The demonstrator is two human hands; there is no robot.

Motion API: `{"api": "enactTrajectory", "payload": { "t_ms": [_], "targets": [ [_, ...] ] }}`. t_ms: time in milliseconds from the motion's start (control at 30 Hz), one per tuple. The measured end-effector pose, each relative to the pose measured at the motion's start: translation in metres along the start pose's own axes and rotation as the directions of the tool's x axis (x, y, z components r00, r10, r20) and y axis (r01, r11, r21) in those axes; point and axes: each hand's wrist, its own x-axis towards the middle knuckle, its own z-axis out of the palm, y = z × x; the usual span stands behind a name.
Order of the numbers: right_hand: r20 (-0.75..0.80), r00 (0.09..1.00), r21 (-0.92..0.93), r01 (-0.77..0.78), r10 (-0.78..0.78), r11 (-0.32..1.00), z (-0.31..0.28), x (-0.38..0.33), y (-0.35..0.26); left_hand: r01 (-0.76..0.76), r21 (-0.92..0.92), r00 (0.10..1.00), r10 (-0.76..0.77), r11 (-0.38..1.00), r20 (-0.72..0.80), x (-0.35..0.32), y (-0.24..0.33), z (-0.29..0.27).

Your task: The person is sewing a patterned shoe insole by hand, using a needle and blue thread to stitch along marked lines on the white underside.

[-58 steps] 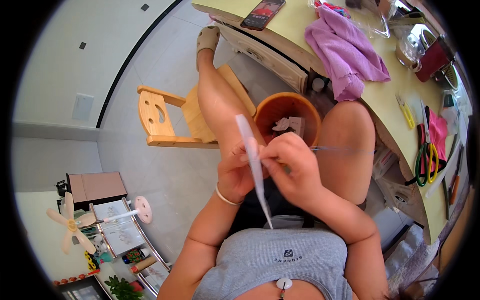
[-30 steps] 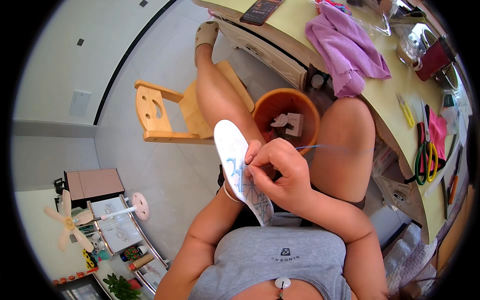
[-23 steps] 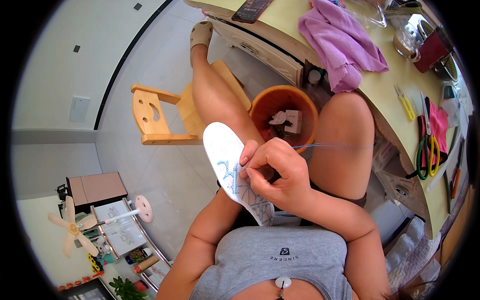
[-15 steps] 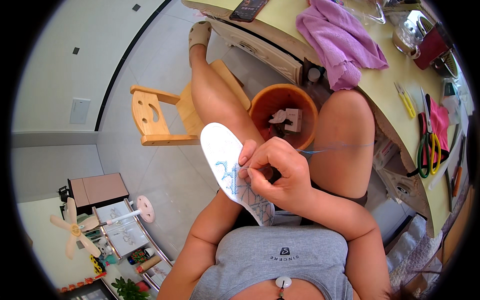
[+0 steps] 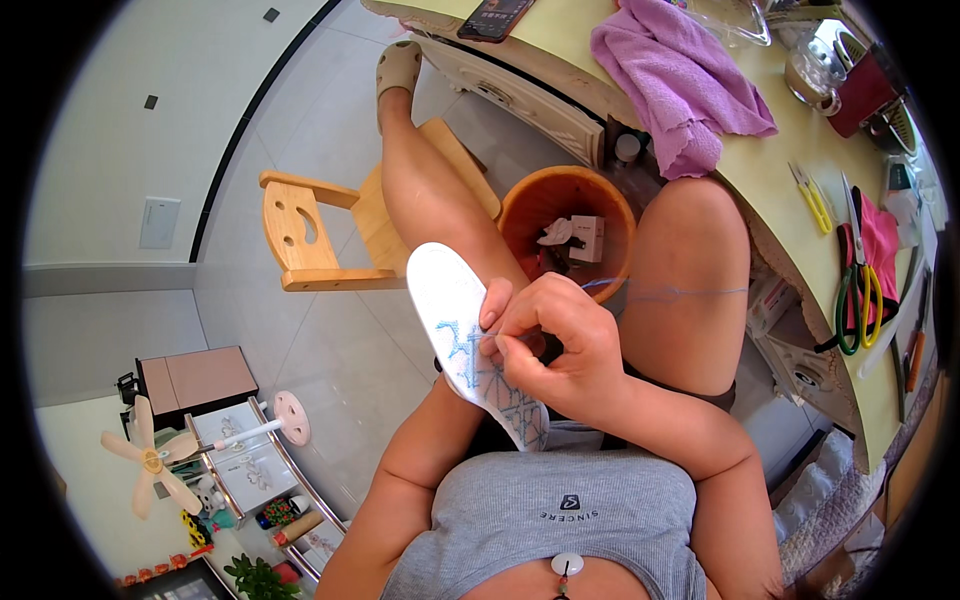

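A white insole with blue stitched patterns on its lower half is tilted above my lap. My left hand grips its right edge, thumb on the top face and the other fingers largely hidden behind it. Close against the stitching, my right hand is closed in a pinch of thumb and forefinger. Between those fingertips is something thin, probably a needle, too fine to make out. From behind the right hand a blue thread runs out to the right across my bare thigh.
An orange bin holding a small white box stands between my legs. One foot is beyond a wooden chair. Along the right, the yellow table bears a purple towel, scissors, yellow snips and a phone.
The insole has shifted slightly to the right. The blue thread behind my right hand now hangs in a different curve. Both hands keep nearly the same place and grip.
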Motion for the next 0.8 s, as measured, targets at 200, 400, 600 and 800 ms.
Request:
{"api": "enactTrajectory", "payload": {
  "t_ms": [200,400,600,800],
  "targets": [
    [0.129,0.808,0.425,-0.568,0.575,0.705,-0.022,-0.005,0.021,0.089,0.675,0.871,0.271,0.732,-0.409,0.009,0.009,0.064],
    [0.337,0.662,0.645,-0.680,0.669,0.349,-0.027,-0.014,0.043,0.164,0.742,0.864,0.268,0.650,-0.425,0.001,0.012,0.077],
    [0.393,0.630,0.676,-0.692,0.669,0.254,-0.024,-0.019,0.052,0.171,0.748,0.849,0.289,0.641,-0.442,-0.003,0.013,0.079],
    [0.420,0.615,0.692,-0.692,0.667,0.203,-0.023,-0.021,0.055,0.177,0.759,0.848,0.295,0.626,-0.441,-0.004,0.012,0.080]
  ]
}}
